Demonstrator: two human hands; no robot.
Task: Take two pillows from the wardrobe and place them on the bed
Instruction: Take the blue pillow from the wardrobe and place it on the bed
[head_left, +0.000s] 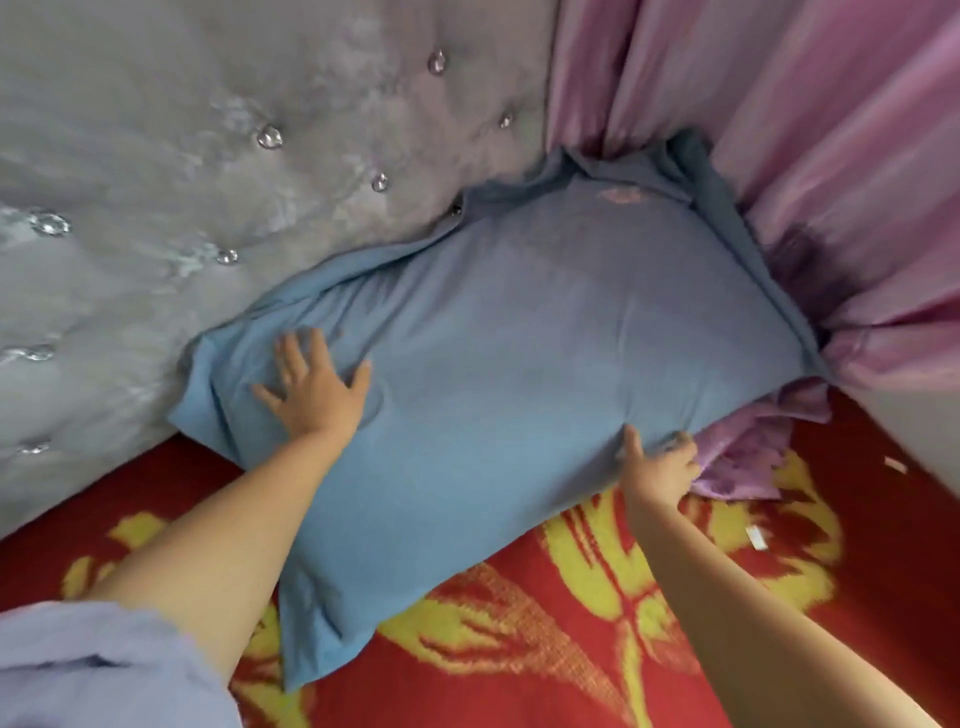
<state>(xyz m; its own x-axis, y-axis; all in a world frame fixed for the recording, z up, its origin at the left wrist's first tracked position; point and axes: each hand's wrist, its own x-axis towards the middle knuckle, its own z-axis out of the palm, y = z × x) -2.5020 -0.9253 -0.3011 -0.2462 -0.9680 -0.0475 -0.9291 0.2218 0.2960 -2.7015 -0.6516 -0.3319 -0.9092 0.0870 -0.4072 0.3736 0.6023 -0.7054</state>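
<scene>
A home bedroom — a red and yellow patterned blanket (545, 649) covers the bed, backed by a grey tufted headboard (208, 182) with crystal studs — and pink curtains (779, 130) hang beside it.

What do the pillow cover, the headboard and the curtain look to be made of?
Pillow: blue cover, seemingly matte cotton-like cloth; it creases softly under the left hand and at the edge gripped by the right hand.
Headboard: grey, velvety-looking tufted upholstery with a patchy sheen and glassy, crystal-like buttons.
Curtain: pink, satin-like fabric, glossy along its folds; the fibre cannot be told.
</scene>
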